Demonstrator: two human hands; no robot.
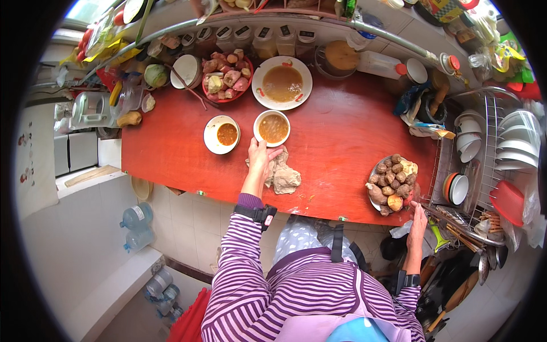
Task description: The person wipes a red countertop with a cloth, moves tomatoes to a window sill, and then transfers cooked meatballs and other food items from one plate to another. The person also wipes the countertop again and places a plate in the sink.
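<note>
My left hand reaches over the red tabletop, fingertips at the near rim of a white bowl of brown soup. Whether those fingers grip it or only touch it is unclear. Left of it stands another white bowl with a little brown sauce. A crumpled beige cloth lies beside my left wrist, partly behind the hand. My right hand is beyond the table's front right corner with fingers extended and nothing visible in it. Close to it is a plate of small brown tubers and a peeled orange piece.
Behind the bowls are a large white plate of brown liquid and a red basket of tuber chunks. Lidded jars line the back. A wire dish rack borders the right side; a metal rail crosses above.
</note>
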